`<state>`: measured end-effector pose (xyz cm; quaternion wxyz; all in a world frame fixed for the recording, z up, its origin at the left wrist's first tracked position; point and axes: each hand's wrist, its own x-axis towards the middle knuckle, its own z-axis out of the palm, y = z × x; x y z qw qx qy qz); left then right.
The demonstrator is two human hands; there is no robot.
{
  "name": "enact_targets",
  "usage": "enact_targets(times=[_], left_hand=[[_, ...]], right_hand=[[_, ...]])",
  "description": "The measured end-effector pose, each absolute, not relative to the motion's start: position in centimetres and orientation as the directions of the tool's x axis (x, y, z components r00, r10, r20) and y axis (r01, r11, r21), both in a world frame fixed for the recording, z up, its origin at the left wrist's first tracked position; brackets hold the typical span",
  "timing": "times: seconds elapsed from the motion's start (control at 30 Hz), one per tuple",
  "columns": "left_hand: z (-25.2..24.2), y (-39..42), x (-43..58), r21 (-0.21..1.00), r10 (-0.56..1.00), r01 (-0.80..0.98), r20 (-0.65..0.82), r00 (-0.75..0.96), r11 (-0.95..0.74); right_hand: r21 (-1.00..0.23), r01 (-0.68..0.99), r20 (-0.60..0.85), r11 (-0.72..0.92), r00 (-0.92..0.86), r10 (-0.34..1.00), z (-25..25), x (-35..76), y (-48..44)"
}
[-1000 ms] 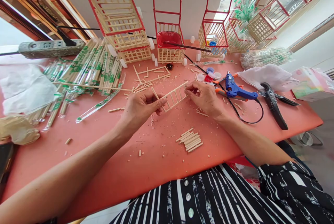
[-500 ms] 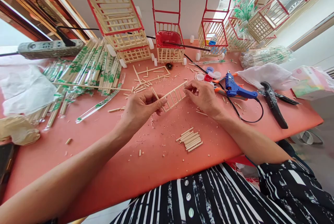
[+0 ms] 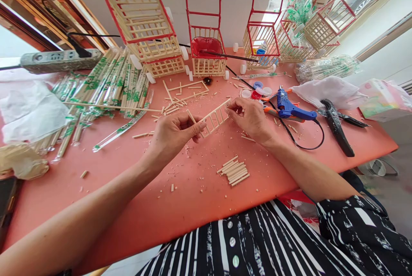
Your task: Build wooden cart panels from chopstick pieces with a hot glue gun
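Between my hands, above the table, is a small ladder-like frame point(image 3: 216, 118) of pale wooden sticks with several crosspieces. My left hand point(image 3: 178, 132) pinches its near left end between thumb and fingers. At the far right end, the fingertips of my right hand point(image 3: 246, 117) are closed on the frame; whether they also hold a small stick there I cannot tell. Below the frame lies a pile of short cut sticks point(image 3: 234, 170). Another stick frame point(image 3: 188, 89) rests flat on the table behind my left hand, with loose stick pieces around it.
A blue glue gun point(image 3: 291, 106) and black-handled cutters point(image 3: 337, 128) lie right. Wrapped chopsticks point(image 3: 99, 83) and a power strip point(image 3: 61, 60) are on the left. Red-trimmed stick carts point(image 3: 206, 48) stand along the back of the red table point(image 3: 135, 211), near bottle caps point(image 3: 256, 95).
Both hands keep their grip on the stick frame, which has barely moved. The whole view has shifted very slightly.
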<state>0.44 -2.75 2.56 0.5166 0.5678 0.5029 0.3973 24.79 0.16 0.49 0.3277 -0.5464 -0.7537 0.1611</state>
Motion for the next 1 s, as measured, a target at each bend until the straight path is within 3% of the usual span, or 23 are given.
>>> enact_targets(times=[0.3,0.5,1.0], left_hand=[[3.3,-1.7,-0.4,0.991,0.990,0.109,-0.089,0.110,0.077],[2.9,-0.7,-1.6,0.991,0.974,-0.016,-0.130,0.187,0.136],[3.3,0.0,-2.1,0.977,0.950,-0.042,-0.192,0.245,0.208]], right_hand=[[-0.750,0.571,0.367,0.333,-0.060,0.928,1.3,26.1,0.4],[-0.897,0.390,0.199,0.210,-0.070,0.978,1.3,26.8,0.8],[-0.949,0.305,0.005,0.084,-0.251,0.968,2.9,26.4,0.0]])
